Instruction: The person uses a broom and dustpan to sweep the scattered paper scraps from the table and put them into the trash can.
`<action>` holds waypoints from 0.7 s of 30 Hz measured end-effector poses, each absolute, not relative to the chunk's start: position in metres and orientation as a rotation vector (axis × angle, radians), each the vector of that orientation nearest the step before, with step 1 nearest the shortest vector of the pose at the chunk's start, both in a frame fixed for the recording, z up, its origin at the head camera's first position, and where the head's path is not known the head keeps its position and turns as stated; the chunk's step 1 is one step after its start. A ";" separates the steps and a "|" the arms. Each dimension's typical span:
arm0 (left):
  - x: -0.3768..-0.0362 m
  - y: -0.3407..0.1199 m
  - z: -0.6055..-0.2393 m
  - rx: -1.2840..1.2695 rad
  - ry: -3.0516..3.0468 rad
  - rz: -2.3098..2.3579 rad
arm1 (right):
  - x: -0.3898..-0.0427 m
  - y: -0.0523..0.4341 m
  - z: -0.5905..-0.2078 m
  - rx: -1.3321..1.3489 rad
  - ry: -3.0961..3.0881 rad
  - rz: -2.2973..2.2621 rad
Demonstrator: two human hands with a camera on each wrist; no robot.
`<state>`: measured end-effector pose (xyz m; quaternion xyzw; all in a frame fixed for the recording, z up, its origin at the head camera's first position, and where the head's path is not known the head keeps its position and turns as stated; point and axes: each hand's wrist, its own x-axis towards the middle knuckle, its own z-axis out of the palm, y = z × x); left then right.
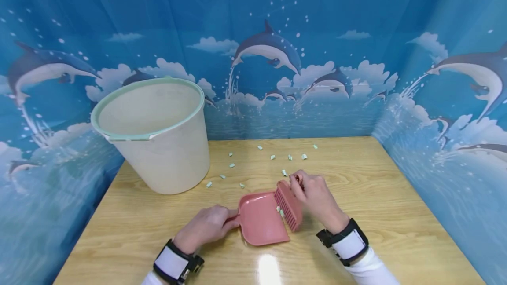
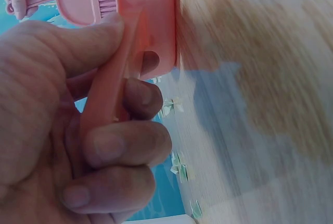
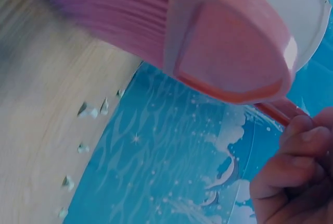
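The pink dustpan (image 1: 262,221) lies flat on the worktop (image 1: 396,214) at about 6 o'clock, a couple of paper scraps (image 1: 279,210) at its lip. It looks like light, stiff, fairly slick plastic, best held by its short handle, where the left hand (image 1: 206,227) curls round it. At its 2 o'clock edge the right hand (image 1: 314,197) pinches the small pink brush (image 1: 289,205), equally light, bristles flexible. More scraps (image 1: 273,157) lie scattered toward 12 o'clock; a cream bucket (image 1: 156,137) stands at 10 o'clock.
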<state>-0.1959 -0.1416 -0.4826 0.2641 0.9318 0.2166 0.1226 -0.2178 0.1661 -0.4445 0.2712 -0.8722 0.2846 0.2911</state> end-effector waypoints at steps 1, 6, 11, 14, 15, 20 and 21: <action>-0.196 -0.142 -0.482 0.762 2.715 0.636 | -0.217 0.164 -0.445 0.733 -2.323 0.785; -0.194 -0.142 -0.482 0.735 2.703 0.653 | -0.214 0.155 -0.444 0.773 -2.293 0.863; -0.195 -0.142 -0.481 0.707 2.689 0.670 | -0.210 0.147 -0.440 0.837 -2.309 0.952; -0.195 -0.142 -0.480 0.681 2.672 0.678 | -0.206 0.143 -0.437 0.913 -2.335 1.011; -0.195 -0.142 -0.480 0.676 2.669 0.679 | -0.205 0.143 -0.436 0.933 -2.335 1.031; -0.195 -0.142 -0.480 0.719 2.693 0.670 | -0.205 0.151 -0.432 0.930 -2.219 1.201; -0.195 -0.142 -0.480 0.733 2.701 0.666 | -0.207 0.156 -0.430 0.904 -2.185 1.242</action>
